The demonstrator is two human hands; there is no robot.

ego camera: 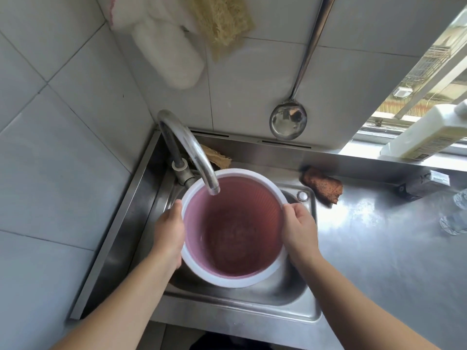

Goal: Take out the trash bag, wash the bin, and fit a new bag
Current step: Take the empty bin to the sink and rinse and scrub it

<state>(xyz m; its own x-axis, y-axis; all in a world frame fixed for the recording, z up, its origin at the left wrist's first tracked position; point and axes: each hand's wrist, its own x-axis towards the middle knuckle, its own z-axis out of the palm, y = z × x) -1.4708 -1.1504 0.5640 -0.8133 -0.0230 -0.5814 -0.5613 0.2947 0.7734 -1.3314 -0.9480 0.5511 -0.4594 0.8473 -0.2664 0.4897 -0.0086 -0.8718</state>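
Note:
A round pink bin (235,231) with a white rim stands upright inside the steel sink (275,296), with no bag in it. My left hand (169,233) grips its left side and my right hand (299,228) grips its right side at the rim. The curved metal tap (192,152) ends just over the bin's far edge, its spout pointing into the bin. Some water appears to lie at the bin's bottom; I cannot tell whether the tap is running.
A brown scouring pad (322,185) lies on the steel counter right of the sink. A steel ladle (289,120), a loofah (222,21) and white cloths (166,49) hang on the tiled wall. A detergent bottle (427,132) lies on the window sill. Glasses (454,215) stand at the right edge.

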